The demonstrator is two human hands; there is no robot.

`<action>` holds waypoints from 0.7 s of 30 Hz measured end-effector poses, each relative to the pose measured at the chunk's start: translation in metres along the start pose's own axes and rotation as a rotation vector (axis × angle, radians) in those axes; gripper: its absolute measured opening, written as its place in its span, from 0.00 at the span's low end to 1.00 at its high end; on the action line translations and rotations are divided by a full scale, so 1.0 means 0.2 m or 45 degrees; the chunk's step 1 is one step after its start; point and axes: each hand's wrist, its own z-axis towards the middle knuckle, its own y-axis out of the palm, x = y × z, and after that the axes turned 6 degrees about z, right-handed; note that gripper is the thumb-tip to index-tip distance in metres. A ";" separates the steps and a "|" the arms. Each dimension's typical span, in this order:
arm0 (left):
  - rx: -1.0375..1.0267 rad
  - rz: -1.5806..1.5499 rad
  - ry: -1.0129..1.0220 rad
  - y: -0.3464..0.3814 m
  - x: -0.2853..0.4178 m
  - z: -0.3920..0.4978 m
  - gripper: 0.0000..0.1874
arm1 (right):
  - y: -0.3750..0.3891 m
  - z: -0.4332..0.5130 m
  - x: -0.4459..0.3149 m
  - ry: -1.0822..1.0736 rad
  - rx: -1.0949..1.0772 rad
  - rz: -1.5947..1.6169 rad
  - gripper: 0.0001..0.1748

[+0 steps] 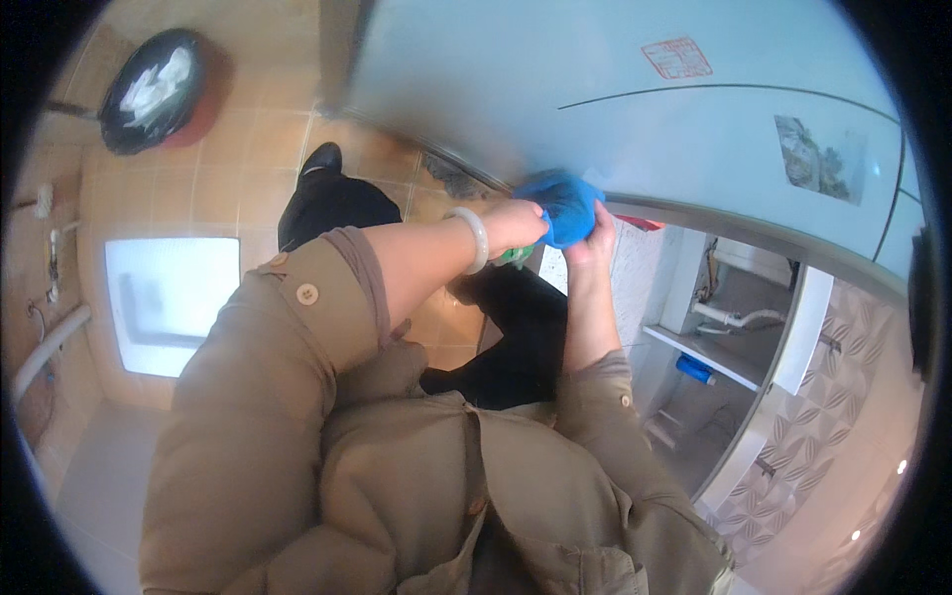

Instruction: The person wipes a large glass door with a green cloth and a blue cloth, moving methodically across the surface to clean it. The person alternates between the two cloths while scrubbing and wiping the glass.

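Observation:
My left hand, with a pale bangle at the wrist, grips the near left edge of a crumpled blue cloth or bag; which of the two I cannot tell. The right side of the same blue item is held by my right hand, its fingers partly hidden behind it. Between the hands it sags into folds with a dark hollow. A small green item shows just below my left hand; whether that hand holds it is unclear. The blue item is close to the lower edge of a pale blue glossy panel.
A red bin with a black liner stands on the tan tiled floor at upper left. Below it are a bright white rectangle and a pipe. At right, an open recess holds white pipework and a blue object.

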 end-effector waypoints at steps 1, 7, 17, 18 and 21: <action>-0.004 0.089 0.012 -0.01 0.00 -0.03 0.12 | 0.00 -0.08 0.00 0.027 -0.054 0.048 0.24; -0.200 0.691 0.200 -0.02 -0.08 -0.13 0.13 | -0.07 -0.38 0.07 -0.067 -0.213 0.172 0.27; -0.008 0.221 0.452 -0.09 -0.16 -0.33 0.37 | -0.02 -0.58 0.09 0.194 -0.413 0.144 0.24; -0.036 0.465 0.473 -0.10 -0.16 -0.34 0.34 | -0.02 -0.59 0.11 0.266 -0.446 0.117 0.23; -0.257 0.560 0.275 -0.09 -0.18 -0.35 0.27 | 0.00 -0.59 0.14 0.109 -0.305 0.004 0.25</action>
